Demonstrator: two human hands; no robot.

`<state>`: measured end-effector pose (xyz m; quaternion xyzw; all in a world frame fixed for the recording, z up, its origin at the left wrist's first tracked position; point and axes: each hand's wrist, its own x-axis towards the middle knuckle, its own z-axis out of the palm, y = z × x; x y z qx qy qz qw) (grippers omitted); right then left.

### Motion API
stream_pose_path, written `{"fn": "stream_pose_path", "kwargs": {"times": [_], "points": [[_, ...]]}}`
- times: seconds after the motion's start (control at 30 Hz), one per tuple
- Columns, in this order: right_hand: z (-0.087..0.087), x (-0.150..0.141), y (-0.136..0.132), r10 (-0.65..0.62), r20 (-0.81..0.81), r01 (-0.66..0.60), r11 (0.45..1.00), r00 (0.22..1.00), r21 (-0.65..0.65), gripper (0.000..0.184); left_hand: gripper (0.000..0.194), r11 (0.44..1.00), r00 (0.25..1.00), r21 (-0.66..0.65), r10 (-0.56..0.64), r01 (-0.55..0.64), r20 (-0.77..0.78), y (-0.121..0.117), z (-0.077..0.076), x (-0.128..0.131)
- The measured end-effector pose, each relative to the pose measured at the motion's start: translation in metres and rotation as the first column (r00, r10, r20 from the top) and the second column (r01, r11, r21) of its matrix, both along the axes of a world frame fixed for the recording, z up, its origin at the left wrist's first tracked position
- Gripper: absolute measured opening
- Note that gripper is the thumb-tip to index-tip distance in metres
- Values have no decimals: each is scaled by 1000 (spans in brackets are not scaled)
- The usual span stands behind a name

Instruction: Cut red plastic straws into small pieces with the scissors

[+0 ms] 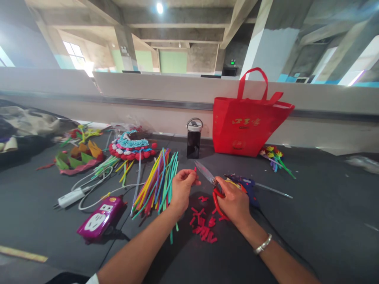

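Observation:
My left hand (182, 189) pinches a small red strip (195, 169), of which only the tip shows above the fingers. In my right hand (235, 200) is a pair of scissors (206, 172) with red handles, its blades pointing up and left toward that strip. The blades look nearly closed and stand a little apart from the strip. Below, between both hands, lies a loose pile of short red cut pieces (204, 229) on the dark table (177, 264). A bundle of coloured pipe cleaners (154, 185) lies just left of my left hand.
A glue gun (250, 188) lies beyond my right hand, its cord running to the front right. Behind stand a black bottle (193, 142) and a red bag (248, 126). At left are a purple power box (102, 217), a white adapter (71, 197) with cables, and flower crafts (133, 144).

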<state>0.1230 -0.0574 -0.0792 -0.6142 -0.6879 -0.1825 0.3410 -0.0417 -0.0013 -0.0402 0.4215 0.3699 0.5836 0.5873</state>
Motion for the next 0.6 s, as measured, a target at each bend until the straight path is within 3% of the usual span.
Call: {"fn": "stream_pose_path", "kwargs": {"times": [0.33,0.6], "points": [[2,1,-1,-41,141,42,999,989,-5,43,19,1000,1000,-12,4,-4,-3,2,-1,0],[2,0,-1,28,103,-23,999,994,-47,41,20,1000,999,-18,21,-21,-36,2,1,-1]]}}
